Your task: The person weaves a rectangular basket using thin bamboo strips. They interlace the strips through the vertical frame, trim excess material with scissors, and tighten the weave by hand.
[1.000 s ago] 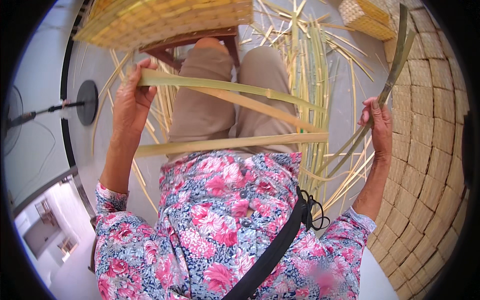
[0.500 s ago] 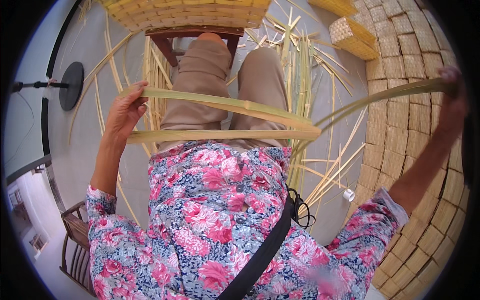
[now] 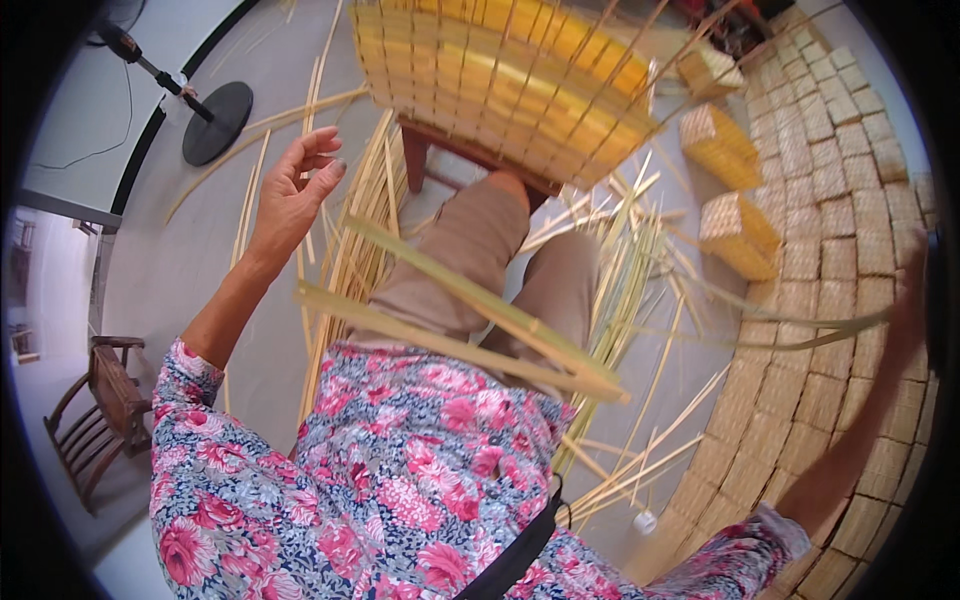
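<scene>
My left hand (image 3: 305,175) is raised at upper left, fingers loosely bent and apart, holding nothing. Two pale bamboo strips (image 3: 440,340) lie slantwise over my thighs, just below that hand, their right ends meeting near my right thigh. My right hand (image 3: 905,300), blurred at the far right edge, holds long green strips (image 3: 810,335) that trail leftward in a smear. Beyond my knees a large yellow woven basket (image 3: 500,90) with upright spokes rests on a red-brown wooden stool (image 3: 415,155).
Loose strips (image 3: 355,200) litter the grey floor on both sides. Small woven baskets (image 3: 740,240) stand at upper right, beside rows of stacked pale woven pieces (image 3: 840,210). A stand with a round black base (image 3: 218,122) is at upper left; a wooden chair (image 3: 105,420) is at lower left.
My left hand has let go of the strip and risen. My right hand has swung out rightward with the green strips. The view has tilted, bringing more of the large basket into sight.
</scene>
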Motion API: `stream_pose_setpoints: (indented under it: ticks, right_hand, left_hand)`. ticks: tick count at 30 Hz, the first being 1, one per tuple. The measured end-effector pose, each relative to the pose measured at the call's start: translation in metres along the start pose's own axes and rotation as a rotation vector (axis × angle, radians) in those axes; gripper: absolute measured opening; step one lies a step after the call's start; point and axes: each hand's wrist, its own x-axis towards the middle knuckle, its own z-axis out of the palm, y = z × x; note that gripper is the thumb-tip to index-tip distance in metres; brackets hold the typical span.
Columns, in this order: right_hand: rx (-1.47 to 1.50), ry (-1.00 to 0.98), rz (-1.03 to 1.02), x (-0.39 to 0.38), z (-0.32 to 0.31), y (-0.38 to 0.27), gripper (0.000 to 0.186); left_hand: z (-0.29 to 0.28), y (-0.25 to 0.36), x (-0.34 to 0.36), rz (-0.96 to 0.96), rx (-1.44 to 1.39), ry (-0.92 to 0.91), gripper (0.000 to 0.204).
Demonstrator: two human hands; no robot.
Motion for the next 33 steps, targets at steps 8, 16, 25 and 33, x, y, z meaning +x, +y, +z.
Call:
stream_pose_setpoints:
  ticks: [8, 16, 25, 33]
  right_hand:
    - [0.872, -1.145, -0.278, -0.128, 0.142, -0.110, 0.016]
    - [0.992, -1.484, -0.201, -0.141, 0.149, -0.145, 0.026]
    - [0.993, -1.500, -0.214, -0.120, 0.148, -0.166, 0.028]
    - [0.979, -1.421, -0.346, -0.105, 0.140, -0.180, 0.027]
  left_hand:
    - [0.013, 0.131, 0.015, 0.564, -0.074, -0.085, 0.054]
    - [0.005, 0.115, 0.015, 0.372, -0.115, -0.154, 0.027]
    - [0.001, 0.109, 0.041, 0.546, 0.002, -0.105, 0.024]
    - [0.001, 0.113, 0.044, 0.213, -0.331, -0.174, 0.022]
